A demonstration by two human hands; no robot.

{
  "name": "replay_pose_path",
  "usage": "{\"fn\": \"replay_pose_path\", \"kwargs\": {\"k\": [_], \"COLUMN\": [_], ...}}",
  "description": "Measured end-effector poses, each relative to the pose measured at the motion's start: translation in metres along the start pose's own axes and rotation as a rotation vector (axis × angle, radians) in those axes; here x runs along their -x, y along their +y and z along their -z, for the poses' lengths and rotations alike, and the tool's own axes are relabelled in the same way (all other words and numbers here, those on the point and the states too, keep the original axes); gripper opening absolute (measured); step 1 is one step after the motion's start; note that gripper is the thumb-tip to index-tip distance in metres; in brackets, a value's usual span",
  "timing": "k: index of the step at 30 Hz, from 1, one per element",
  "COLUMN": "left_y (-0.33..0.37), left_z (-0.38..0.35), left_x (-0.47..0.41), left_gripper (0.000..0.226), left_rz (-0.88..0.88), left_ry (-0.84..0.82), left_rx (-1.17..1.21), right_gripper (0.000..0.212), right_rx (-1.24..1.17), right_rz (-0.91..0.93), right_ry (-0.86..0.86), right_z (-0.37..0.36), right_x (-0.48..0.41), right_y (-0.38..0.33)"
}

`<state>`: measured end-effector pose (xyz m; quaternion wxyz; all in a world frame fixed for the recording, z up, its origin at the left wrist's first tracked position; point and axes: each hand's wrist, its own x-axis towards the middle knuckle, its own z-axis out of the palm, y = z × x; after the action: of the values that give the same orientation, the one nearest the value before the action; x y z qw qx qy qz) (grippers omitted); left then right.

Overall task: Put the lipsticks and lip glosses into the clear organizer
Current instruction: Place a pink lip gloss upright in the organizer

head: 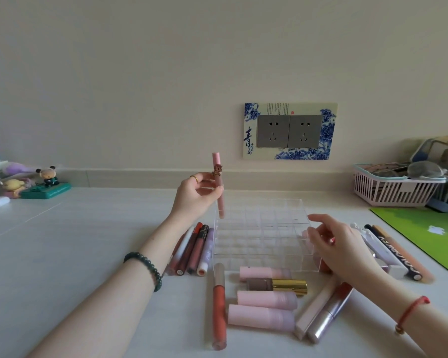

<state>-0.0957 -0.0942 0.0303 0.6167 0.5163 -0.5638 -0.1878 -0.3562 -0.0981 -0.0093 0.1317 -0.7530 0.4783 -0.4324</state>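
— While the left grip (195, 193) pinches that pink lip gloss (221, 208) upright, thumb and curled fingers round its middle, where's the lower end?
— Right at the clear organizer (243, 220), far-left corner. Touching the rim or not, I can't tell.
— And the right grip (344, 244)?
— Fingers loose and spread, holding nothing, at the organizer's near-right corner.
— Everything else?
— Flat on the tabletop (88, 241): a row of tubes (194, 249) left of the organizer, a cluster of tubes (267, 298) in front.
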Motion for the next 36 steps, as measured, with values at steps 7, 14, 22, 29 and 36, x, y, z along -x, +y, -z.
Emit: {"fn": "replay_pose_path", "kwargs": {"k": [7, 14, 22, 29, 36], "left_y": [-0.0044, -0.0051, -0.0053, -0.0044, -0.0052], "left_z": [0.0029, 0.0018, 0.0015, -0.0011, 0.0016], "left_x": [-0.0004, -0.0002, 0.0011, 0.0012, -0.0001], "left_gripper": [0.019, 0.018, 0.017, 0.017, 0.017], "left_rz": [0.008, -0.003, -0.005, -0.020, -0.025], "left_ry": [-0.043, -0.076, -0.107, -0.116, -0.110], "left_rx": [-0.043, -0.067, -0.090, -0.076, -0.101], "right_gripper": [0.031, 0.031, 0.032, 0.032, 0.032], "right_rx": [0.006, 0.004, -0.002, 0.013, 0.007], "right_rz": [0.015, 0.034, 0.036, 0.037, 0.033], "right_ry": [0.014, 0.003, -0.018, -0.001, -0.007], "right_z": [-0.0012, -0.0016, -0.0012, -0.0021, -0.0009], "right_x": [0.0022, 0.0039, 0.0040, 0.0031, 0.0038], "right_y": [-0.0009, -0.0010, -0.0023, -0.0019, -0.0019]}}
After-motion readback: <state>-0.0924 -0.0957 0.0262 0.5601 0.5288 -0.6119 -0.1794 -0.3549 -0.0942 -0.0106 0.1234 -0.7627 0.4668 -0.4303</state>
